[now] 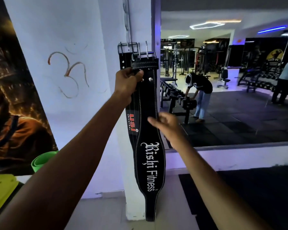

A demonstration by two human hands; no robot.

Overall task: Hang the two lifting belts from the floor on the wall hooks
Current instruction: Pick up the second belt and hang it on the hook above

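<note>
Left hand (pixel 127 81): clenched around the upper part of the two belts, thumb pressed on the front one just under its buckle.
Right hand (pixel 166 124): released, fingers loosely curled and blurred, at the right edge of the front belt about midway down; whether it touches the leather I cannot tell.
Lifting belts: two, both black, hanging upright and overlapped against the white pillar (pixel 136 22).
Front belt (pixel 150 163): carries white lettering "Rishi Fitness" running down it; its narrow tail ends close to the floor, near the foot of the pillar.
Rear belt (pixel 130 113): sits behind and slightly left, showing a red and white "USI Universal" label.
Buckles (pixel 136 50): two metal ones at the top, side by side, the rear belt's a little higher and further left; thin prongs stand up from them.
Hooks: hidden behind the buckles, so how the belts hang cannot be made out.
Left of pillar: a white wall with an orange drawn symbol (pixel 68 72), a dark poster (pixel 15 97), a green roll (pixel 40 161) near its lower edge.
Right of pillar: a large mirror (pixel 239 72) reflecting gym machines and two people, far off.
</note>
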